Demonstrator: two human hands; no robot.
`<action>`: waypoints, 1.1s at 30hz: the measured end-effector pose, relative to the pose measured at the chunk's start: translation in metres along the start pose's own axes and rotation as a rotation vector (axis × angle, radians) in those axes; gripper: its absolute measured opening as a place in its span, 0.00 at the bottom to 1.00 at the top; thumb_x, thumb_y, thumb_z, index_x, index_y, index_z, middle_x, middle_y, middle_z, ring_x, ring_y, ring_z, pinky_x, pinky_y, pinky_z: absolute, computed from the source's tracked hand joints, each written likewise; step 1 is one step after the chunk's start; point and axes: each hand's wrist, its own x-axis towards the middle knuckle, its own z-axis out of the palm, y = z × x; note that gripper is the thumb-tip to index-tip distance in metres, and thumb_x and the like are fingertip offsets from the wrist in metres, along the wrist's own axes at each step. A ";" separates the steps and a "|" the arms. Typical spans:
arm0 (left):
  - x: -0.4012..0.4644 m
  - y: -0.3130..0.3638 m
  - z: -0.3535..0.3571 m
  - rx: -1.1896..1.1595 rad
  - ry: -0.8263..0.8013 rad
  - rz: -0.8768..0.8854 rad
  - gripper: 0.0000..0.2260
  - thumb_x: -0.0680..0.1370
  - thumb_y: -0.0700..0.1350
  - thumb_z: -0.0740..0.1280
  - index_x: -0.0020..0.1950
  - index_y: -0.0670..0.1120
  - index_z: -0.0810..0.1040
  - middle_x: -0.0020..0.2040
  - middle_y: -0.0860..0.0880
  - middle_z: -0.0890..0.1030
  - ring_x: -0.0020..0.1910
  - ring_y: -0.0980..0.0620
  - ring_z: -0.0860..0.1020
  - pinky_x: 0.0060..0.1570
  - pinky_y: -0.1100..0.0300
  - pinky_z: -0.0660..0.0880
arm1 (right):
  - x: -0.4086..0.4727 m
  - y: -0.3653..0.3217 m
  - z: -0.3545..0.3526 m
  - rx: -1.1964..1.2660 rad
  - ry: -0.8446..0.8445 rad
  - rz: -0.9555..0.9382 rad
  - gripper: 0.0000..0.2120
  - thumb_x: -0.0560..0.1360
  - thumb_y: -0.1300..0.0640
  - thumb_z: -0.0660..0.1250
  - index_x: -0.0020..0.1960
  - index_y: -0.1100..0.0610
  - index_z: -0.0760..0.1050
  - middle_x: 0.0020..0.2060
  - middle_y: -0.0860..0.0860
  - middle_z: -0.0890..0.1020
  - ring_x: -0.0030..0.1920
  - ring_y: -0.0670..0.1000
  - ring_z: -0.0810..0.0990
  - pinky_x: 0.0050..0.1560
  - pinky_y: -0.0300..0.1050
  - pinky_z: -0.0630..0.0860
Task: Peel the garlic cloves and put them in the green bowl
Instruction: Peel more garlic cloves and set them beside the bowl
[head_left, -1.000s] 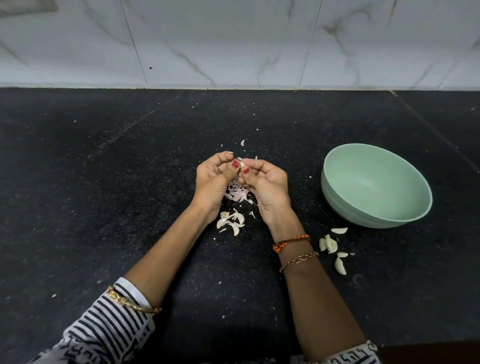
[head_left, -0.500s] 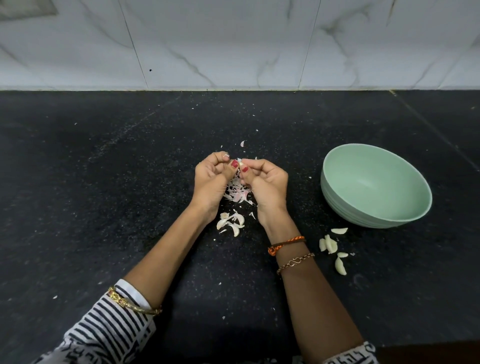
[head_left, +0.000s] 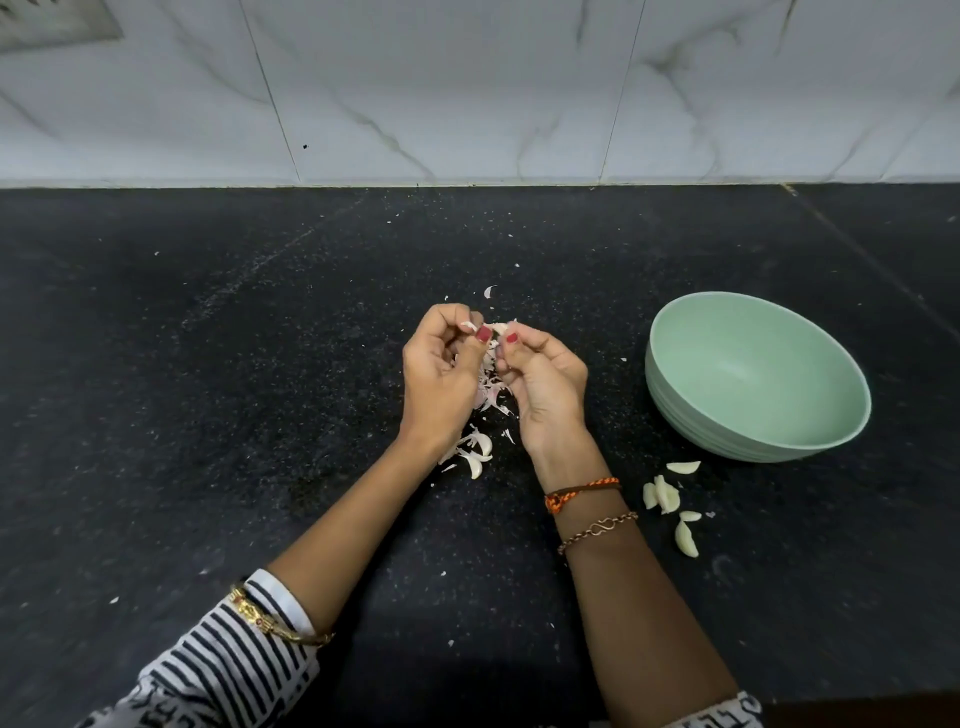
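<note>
We hold one clove (head_left: 498, 328) between both hands above the counter (head_left: 208, 415), directly over the heap of skins (head_left: 488, 395). Our left hand (head_left: 441, 374) is curled, its thumb and forefinger pinching a flake of skin at the clove's left end; our right hand (head_left: 545, 379) is also curled, thumb and fingers closed on the clove body. Most of the clove is hidden by the fingertips, so we cannot tell how much skin remains on it. The step in hand is stripping that skin. To do it well, we judge the right hand should keep a firm, steady pinch low on the clove while the left thumbnail lifts the skin at the tip and draws it off along the length, not across it; turning the clove a little between pulls exposes the next strip. We keep the work over the heap so that waste falls in one place. The bowl (head_left: 675, 415) stands to the right, near the right hand, and its visible interior holds nothing. Several peeled cloves (head_left: 665, 496) lie on the counter just in front of the bowl, beside our right wrist; a few more pieces (head_left: 480, 457) lie under the left wrist. By our reading, the transfer into the bowl is not yet begun.
</note>
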 end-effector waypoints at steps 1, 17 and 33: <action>-0.001 0.000 0.000 0.034 -0.023 0.041 0.09 0.76 0.35 0.63 0.40 0.48 0.70 0.38 0.53 0.74 0.35 0.63 0.72 0.37 0.68 0.71 | 0.001 -0.002 -0.001 0.015 0.017 -0.009 0.08 0.73 0.72 0.63 0.42 0.62 0.77 0.34 0.53 0.78 0.32 0.45 0.74 0.34 0.33 0.73; 0.008 -0.012 -0.012 0.119 -0.014 -0.085 0.10 0.74 0.40 0.69 0.51 0.52 0.75 0.36 0.52 0.81 0.35 0.46 0.77 0.39 0.47 0.75 | 0.000 0.000 -0.003 -0.153 -0.098 -0.064 0.07 0.72 0.70 0.65 0.44 0.60 0.78 0.35 0.53 0.80 0.32 0.43 0.77 0.37 0.32 0.76; 0.008 -0.002 -0.010 -0.110 0.045 -0.162 0.10 0.73 0.31 0.67 0.47 0.44 0.74 0.27 0.55 0.80 0.30 0.62 0.78 0.36 0.71 0.74 | 0.001 0.000 -0.004 -0.181 -0.125 -0.057 0.06 0.71 0.70 0.67 0.46 0.64 0.77 0.35 0.53 0.80 0.30 0.40 0.78 0.35 0.31 0.75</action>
